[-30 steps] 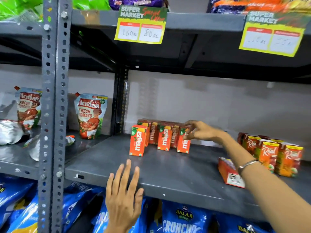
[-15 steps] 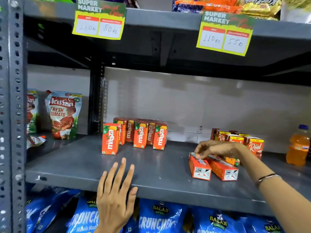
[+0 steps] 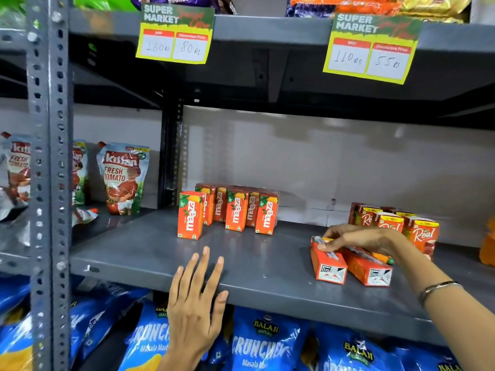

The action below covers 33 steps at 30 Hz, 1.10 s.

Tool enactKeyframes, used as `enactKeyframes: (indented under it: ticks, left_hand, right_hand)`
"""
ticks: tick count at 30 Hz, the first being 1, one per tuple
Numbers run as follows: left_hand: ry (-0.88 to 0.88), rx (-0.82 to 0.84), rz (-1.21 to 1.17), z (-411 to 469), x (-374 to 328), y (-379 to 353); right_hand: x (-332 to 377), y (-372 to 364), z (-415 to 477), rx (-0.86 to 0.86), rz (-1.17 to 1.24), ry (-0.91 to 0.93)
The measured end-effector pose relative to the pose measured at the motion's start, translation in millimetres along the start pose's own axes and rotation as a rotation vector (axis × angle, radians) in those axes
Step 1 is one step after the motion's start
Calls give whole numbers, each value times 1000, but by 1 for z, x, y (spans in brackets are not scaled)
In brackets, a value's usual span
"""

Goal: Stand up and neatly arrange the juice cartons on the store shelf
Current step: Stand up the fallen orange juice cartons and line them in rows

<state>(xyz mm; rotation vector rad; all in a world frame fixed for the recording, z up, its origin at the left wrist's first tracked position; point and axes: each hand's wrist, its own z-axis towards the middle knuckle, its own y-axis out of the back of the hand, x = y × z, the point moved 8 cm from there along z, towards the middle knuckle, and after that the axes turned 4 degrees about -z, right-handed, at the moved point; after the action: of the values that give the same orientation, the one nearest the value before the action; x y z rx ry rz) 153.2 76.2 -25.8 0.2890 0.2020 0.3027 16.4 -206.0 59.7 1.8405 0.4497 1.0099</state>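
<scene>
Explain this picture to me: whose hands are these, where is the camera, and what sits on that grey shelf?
No machine here: a person wears one camera on the head, looking down at their own hands. The left hand rests flat on the front edge of the grey metal shelf. The right hand pinches the top end of an orange juice carton lying on its side; a second lying carton sits beside it. Further back stand upright orange Maaza cartons and, on the right, red-and-yellow Real cartons.
</scene>
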Motion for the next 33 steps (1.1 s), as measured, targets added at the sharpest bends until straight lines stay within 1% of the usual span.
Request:
enactKeyframes:
  ticks: [5,8,12,15,18,22,25,28,31,33]
  left_hand:
    - [-4,7,-1,-1,1,-1]
    - [-19,3,-12,-1,2,0]
    - [-9,7,8,-2,11,1]
    - [15,30,24,-2,19,3]
    - [-30,55,55,-2,19,2]
    - [-80,34,53,-3,20,7]
    - [-118,32,65,-3,21,9]
    - [-132,22,77,-3,21,9]
    - [-130,4,69,-3,21,10]
    - [-130,6,61,-3,22,9]
  right_hand:
    - [25,12,-9,-115,198,231]
    - [50,16,-16,-189,259,346]
    - [95,19,-8,-432,230,460]
    - [133,12,13,-608,153,509]
    - [166,-2,40,-690,147,520]
    - [193,-24,71,-682,139,522]
    - [198,-30,80,-663,111,506]
    - [200,-26,82,-580,119,521]
    - [206,-15,78,-513,178,564]
    - [213,-14,76,-432,140,597]
